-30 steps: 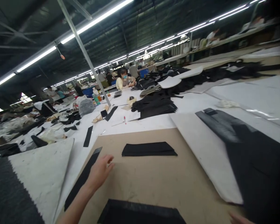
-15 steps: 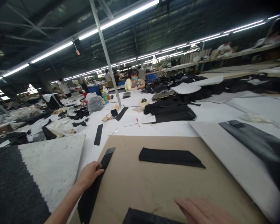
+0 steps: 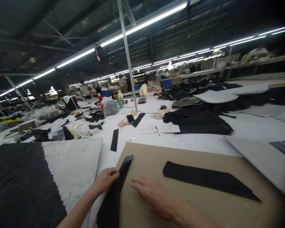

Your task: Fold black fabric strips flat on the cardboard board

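Note:
My left hand (image 3: 107, 180) is closed in a pinch at the left edge of a long black fabric strip (image 3: 112, 202). The strip lies along the left side of a brown board (image 3: 144, 152), and its far end (image 3: 127, 159) shows a greyer, shinier patch. My right hand (image 3: 154, 197) is just right of the strip, over the board, palm down with fingers stretched out and nothing in them. A second stack of black fabric strips (image 3: 206, 179), cut slanted at one end, lies farther right on the board.
Left of the board are a pale panel (image 3: 78, 161) and dark grey fabric (image 3: 21, 180) with a zigzag edge. Beyond lie a small black strip (image 3: 114, 140), a red pen (image 3: 158, 130), papers and a pile of black cut pieces (image 3: 197, 122). A person (image 3: 150, 87) sits across the table.
My right hand has moved from the lower right to beside the left strip. The left hand now pinches the strip's edge. The view has swung left.

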`<state>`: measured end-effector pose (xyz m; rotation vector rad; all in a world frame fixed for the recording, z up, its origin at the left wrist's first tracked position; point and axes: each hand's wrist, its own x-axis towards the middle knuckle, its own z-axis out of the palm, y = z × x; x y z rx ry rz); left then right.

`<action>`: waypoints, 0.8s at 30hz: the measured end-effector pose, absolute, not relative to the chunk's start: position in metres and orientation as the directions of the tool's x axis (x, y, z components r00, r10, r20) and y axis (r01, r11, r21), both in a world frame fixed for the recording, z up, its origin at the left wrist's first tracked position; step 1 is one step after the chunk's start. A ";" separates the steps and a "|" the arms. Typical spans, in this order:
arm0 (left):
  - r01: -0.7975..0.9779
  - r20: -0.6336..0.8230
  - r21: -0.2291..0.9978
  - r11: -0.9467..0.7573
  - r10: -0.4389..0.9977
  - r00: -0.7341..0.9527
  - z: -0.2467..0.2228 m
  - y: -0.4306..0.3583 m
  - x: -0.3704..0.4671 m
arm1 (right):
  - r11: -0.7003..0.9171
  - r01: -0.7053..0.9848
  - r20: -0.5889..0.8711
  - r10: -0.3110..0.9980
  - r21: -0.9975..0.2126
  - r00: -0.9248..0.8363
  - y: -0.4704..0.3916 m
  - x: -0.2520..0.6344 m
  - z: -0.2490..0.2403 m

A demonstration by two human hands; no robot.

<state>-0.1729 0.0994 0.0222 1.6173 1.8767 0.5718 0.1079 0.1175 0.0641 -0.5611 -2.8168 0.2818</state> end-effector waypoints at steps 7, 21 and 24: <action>0.600 -0.117 0.786 0.150 0.989 -0.095 0.017 0.096 -0.177 | 0.884 0.420 0.092 0.444 -0.204 -0.891 0.161 0.041 0.034; 0.139 -0.047 0.984 0.115 0.909 -0.414 0.103 0.032 -0.183 | 0.736 0.535 0.048 0.605 -0.415 -0.795 0.167 0.026 0.031; 0.186 0.046 0.980 0.069 0.833 -0.552 0.135 0.005 -0.182 | 0.667 0.498 0.058 0.628 -0.554 -0.776 0.167 0.033 0.039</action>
